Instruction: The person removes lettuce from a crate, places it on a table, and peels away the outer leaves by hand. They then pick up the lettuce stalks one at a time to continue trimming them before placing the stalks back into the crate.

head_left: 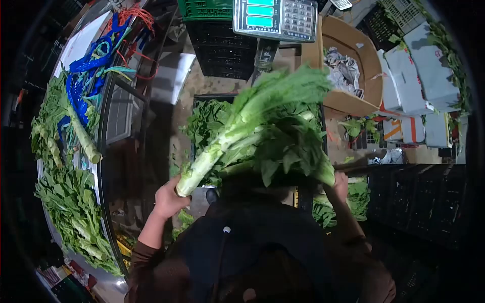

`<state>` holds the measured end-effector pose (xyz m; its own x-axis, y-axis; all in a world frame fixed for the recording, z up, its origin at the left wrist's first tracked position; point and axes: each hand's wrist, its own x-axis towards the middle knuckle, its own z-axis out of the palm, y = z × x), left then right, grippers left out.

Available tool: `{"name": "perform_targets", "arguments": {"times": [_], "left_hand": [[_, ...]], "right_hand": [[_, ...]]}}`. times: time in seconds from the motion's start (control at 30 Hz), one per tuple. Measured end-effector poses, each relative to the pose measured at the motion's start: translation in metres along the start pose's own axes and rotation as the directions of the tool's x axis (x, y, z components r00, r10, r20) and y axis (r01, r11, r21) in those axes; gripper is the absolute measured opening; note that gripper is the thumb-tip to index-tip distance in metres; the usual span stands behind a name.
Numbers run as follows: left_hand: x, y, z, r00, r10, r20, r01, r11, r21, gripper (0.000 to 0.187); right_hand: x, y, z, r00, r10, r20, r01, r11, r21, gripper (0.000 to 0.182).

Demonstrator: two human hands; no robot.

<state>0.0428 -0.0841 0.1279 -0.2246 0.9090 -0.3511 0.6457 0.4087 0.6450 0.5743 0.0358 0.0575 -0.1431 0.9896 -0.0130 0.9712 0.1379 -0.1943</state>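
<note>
Head view, and I've got both hands full. My left hand [169,201] is closed round the butt of a long, bright green leafy stalk with a thick pale stem [204,164]; the stem slants up and away from those fingers, its feathery top well beyond them, toward the right. My right hand [340,187] is clamped on the pale base of a darker, broad-leaved green stalk [293,149], its leaves drooping inward, left of the fingers. That side's murky, so I can't quite tell how those fingertips wrap.

Handling: I'd call the stems stiff and fairly weighty, perhaps slick if damp; the leaves look soft and easily torn. The firm butt's the place to grip, with the top likely to sag. Past both hands, beneath the stalks, sits a black plastic crate [214,96] with loose leafy greens [207,118].
</note>
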Motion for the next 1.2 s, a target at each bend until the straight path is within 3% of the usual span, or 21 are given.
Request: {"name": "perform_targets", "arguments": {"times": [0.03,0.1,0.13,0.2,0.27,0.33,0.4,0.43,0.47,0.53,0.6,0.63,0.73,0.77,0.8,0.83,0.9,0.97,1.03,1.2], "left_hand": [[0.012,0.003,0.006,0.995,-0.048,0.090,0.048,0.999,0.007,0.068],[0.039,-0.002,0.030,0.983,0.083,0.166,-0.075,0.996,-0.050,0.067],[0.053,0.000,0.042,0.980,0.073,0.185,-0.089,0.993,0.080,0.066],[0.078,0.026,0.055,0.958,0.027,0.285,-0.079,0.982,0.173,0.066],[0.106,0.012,0.088,0.951,0.076,0.300,-0.128,0.979,0.158,0.066],[0.122,0.016,0.105,0.940,0.044,0.338,-0.108,0.979,0.172,0.065],[0.134,0.003,0.121,0.932,0.041,0.360,-0.103,0.983,0.153,0.060],[0.145,-0.023,0.143,0.943,0.075,0.325,-0.145,0.969,0.198,0.064],[0.150,-0.040,0.156,0.951,0.109,0.290,-0.183,0.952,0.243,0.067],[0.146,-0.049,0.160,0.959,0.047,0.278,-0.117,0.964,0.240,0.070],[0.137,-0.052,0.160,0.963,-0.016,0.269,-0.051,0.970,0.239,0.072],[0.127,-0.043,0.152,0.985,0.028,0.168,-0.068,0.968,0.241,0.071],[0.098,-0.027,0.126,0.992,0.129,-0.010,-0.125,0.973,0.197,0.068],[0.090,-0.026,0.121,0.979,0.186,-0.084,-0.172,0.974,0.149,0.067],[0.083,-0.031,0.118,0.979,0.184,-0.086,-0.169,0.974,0.150,0.067],[0.075,-0.039,0.114,0.992,0.128,-0.011,-0.126,0.987,0.101,0.063],[0.056,-0.048,0.108,0.995,0.073,0.062,-0.077,0.995,0.057,0.059],[0.032,-0.052,0.104,0.992,-0.064,0.105,0.067,0.997,-0.031,0.055],[0.014,-0.062,0.106,0.994,-0.056,0.094,0.063,0.995,-0.081,0.053],[-0.013,-0.075,0.109,0.987,-0.121,0.101,0.139,0.972,-0.191,0.051]], "right_hand": [[-0.015,0.004,-0.007,0.996,0.090,0.000,-0.090,0.995,0.048,0.032],[-0.048,0.012,-0.006,0.952,0.286,-0.106,-0.251,0.933,0.256,0.034],[-0.061,0.019,-0.004,0.937,0.339,-0.088,-0.302,0.910,0.284,0.034],[-0.082,0.033,0.003,0.920,0.385,-0.073,-0.347,0.887,0.306,0.033],[-0.100,0.044,0.014,0.866,0.498,0.042,-0.459,0.759,0.463,0.040],[-0.116,0.050,0.031,0.836,0.548,-0.035,-0.463,0.738,0.491,0.040],[-0.122,0.041,0.035,0.869,0.495,-0.002,-0.383,0.674,0.631,0.033],[-0.124,0.043,0.037,0.905,0.422,-0.055,-0.328,0.775,0.540,0.027],[-0.122,0.037,0.034,0.907,0.418,-0.058,-0.324,0.778,0.538,0.027],[-0.117,0.018,0.024,0.966,0.125,-0.227,-0.055,0.955,0.292,0.024],[-0.115,0.032,0.042,0.976,0.069,-0.206,-0.021,0.974,0.224,0.021],[-0.115,0.035,0.048,0.983,0.016,-0.182,0.013,0.988,0.156,0.020],[-0.091,-0.002,0.029,0.961,-0.066,-0.270,0.151,0.940,0.308,0.024],[-0.083,-0.010,0.028,0.960,-0.067,-0.270,0.153,0.938,0.310,0.024],[-0.074,-0.017,0.027,0.984,-0.041,-0.174,0.095,0.946,0.311,0.026],[-0.067,-0.024,0.026,0.997,-0.013,-0.076,0.036,0.951,0.306,0.029],[-0.047,-0.043,0.022,0.991,-0.096,-0.089,0.118,0.949,0.291,0.033],[-0.036,-0.050,0.027,0.979,-0.178,-0.102,0.200,0.941,0.274,0.038],[-0.026,-0.050,0.044,0.963,-0.256,-0.088,0.271,0.906,0.326,0.048],[-0.002,-0.098,0.014,0.977,-0.208,0.039,0.166,0.869,0.466,0.049]]}}
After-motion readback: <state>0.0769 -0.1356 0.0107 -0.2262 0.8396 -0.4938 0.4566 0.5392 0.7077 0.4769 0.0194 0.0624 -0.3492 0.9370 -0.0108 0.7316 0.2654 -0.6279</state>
